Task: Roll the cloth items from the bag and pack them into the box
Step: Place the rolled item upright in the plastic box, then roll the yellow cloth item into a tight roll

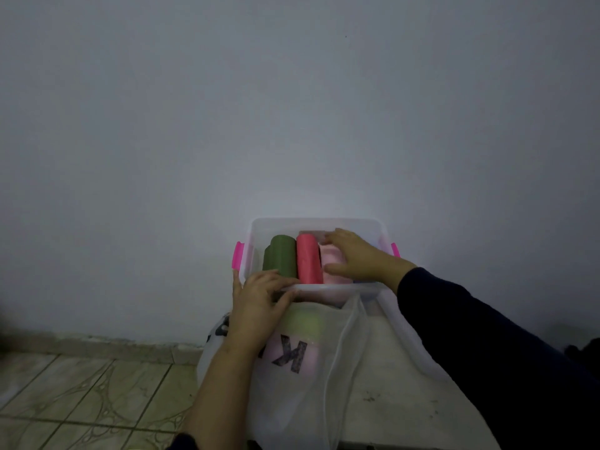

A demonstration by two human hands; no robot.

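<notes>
Nearest, one white translucent bag stands on a pale surface, mouth open toward the box. Black lettering on its front. Two colours show through the plastic: a light green lump above, pink cloth below. Whether these are one item or more, cannot tell.

Two hands in view. Left hand reaches over the bag's top edge, forearm bare; its fingers lie curled over the near rim of the box, at the near end of the green roll. Whether they grip the rim or only rest on it, cannot tell. Right hand comes in from the right in a dark sleeve; fingers spread and fairly straight, palm down, pressing on the pale pink roll inside the box. Not pinching anything.

One clear plastic box, against the wall, with two bright pink latches: one on the left side, one on the right. Inside, three rolls counted side by side, touching, long axes running near to far: green roll at left, red-pink roll in the middle, pale pink roll at right, partly under the right hand. A dull patch of something else shows behind the rolls; too unclear to name.

Left of the bag, patterned floor tiles. Beyond everything, one plain grey-white wall.
</notes>
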